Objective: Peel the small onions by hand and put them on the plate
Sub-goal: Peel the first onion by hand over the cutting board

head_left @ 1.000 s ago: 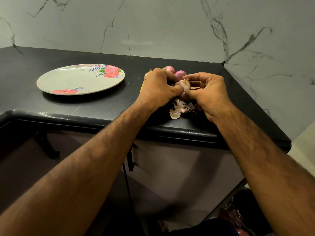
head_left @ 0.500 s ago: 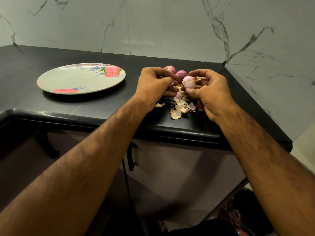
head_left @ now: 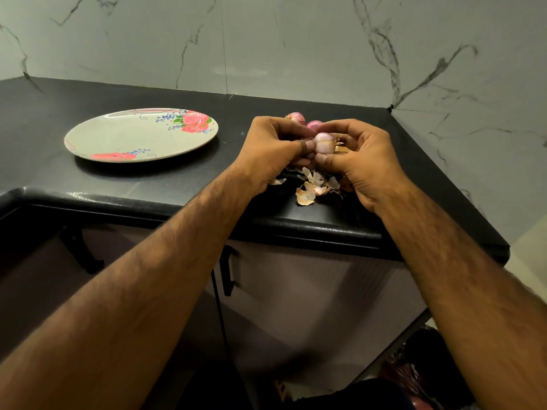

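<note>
A small pale-pink onion (head_left: 323,142) is held just above the black counter between both hands. My left hand (head_left: 273,149) pinches its left side with thumb and fingertips. My right hand (head_left: 362,161) curls round its right side, thumb under it. Two unpeeled reddish onions (head_left: 297,117) (head_left: 313,124) lie on the counter just behind the hands. Loose papery peels (head_left: 310,187) are piled under the hands. The floral plate (head_left: 118,137) sits to the left with nothing on it.
The black counter (head_left: 177,179) ends in a rounded front edge close below the peels. Marble walls meet at a corner behind and to the right. Cabinet doors with dark handles (head_left: 228,270) lie below the counter.
My left hand has come back to the onion and pinches it again; half a second ago only my right hand held it. More of the pale peeled surface shows than one second ago.
</note>
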